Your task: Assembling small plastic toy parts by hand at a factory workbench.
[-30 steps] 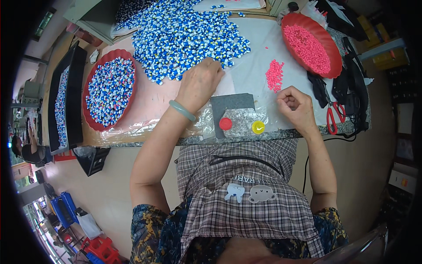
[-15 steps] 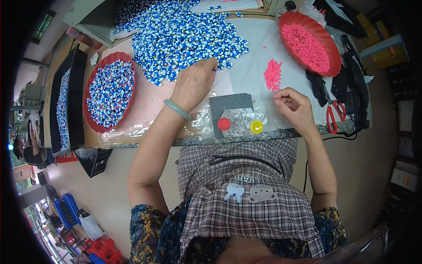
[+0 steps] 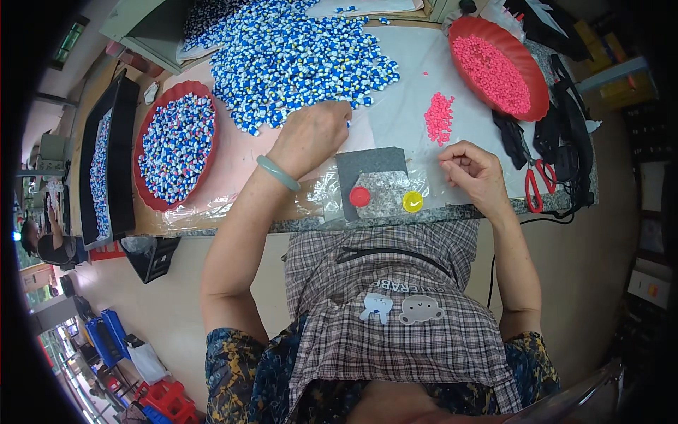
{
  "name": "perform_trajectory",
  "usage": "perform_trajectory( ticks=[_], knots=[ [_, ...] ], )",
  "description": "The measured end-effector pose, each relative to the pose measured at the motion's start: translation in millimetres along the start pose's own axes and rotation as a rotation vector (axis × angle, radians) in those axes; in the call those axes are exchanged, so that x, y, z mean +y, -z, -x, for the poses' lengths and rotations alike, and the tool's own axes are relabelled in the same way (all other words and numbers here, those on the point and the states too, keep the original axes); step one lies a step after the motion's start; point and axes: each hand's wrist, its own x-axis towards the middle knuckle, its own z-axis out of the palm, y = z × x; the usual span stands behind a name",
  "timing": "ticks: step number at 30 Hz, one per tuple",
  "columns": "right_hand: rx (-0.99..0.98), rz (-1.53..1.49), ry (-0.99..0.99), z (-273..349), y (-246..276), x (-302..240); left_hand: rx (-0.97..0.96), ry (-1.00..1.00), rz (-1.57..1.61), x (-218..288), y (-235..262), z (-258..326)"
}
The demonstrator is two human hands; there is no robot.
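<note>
My left hand (image 3: 311,136), with a pale green bangle on its wrist, is closed at the near edge of a large heap of small blue-and-white pieces (image 3: 296,63). One such piece (image 3: 348,124) peeks out at its fingertips. My right hand (image 3: 474,173) is pinched, just on the near side of a small pile of pink bits (image 3: 439,119); whatever lies between those fingertips is too small to make out. Between the hands, at the table's front edge, a dark grey pad (image 3: 371,161) carries a red round cap (image 3: 359,196) and a yellow round cap (image 3: 412,202).
On the left stand a red scalloped bowl (image 3: 212,152) of blue-and-white pieces and a long black tray (image 3: 121,159). Another red bowl (image 3: 540,92) holds pink bits at the far right. Red-handled scissors (image 3: 532,192) and a black cable (image 3: 554,220) lie at the right edge.
My left hand has drawn slightly back from the heap, toward me, with the blue-and-white piece at its fingertips. My right hand has barely moved.
</note>
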Motion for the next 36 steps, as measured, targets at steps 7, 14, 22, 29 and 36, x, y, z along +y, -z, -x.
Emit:
perform_trajectory(
  ticks=[7, 14, 22, 29, 36],
  knots=[
    [-0.017, -0.016, -0.023, 2.1, -2.7, -5.5, 0.028, -0.098, 0.04, 4.7, 3.9, 7.3],
    [-0.032, -0.115, -0.053, 6.9, -6.2, -11.9, 0.027, -0.055, -0.015, -1.0, 3.7, 7.8],
    [-0.063, -0.289, 0.056, 22.2, -26.7, -36.5, 0.103, 0.052, 0.785, 74.5, 16.0, 41.4],
    [-0.083, -0.186, 0.171, 31.1, -42.0, -48.2, 0.022, 0.058, 0.906, 110.9, 5.6, 60.3],
    [-0.051, 0.193, 0.348, 34.9, -47.5, -50.1, 0.037, 0.008, 0.878, 108.0, 2.3, 66.3]
  ],
)
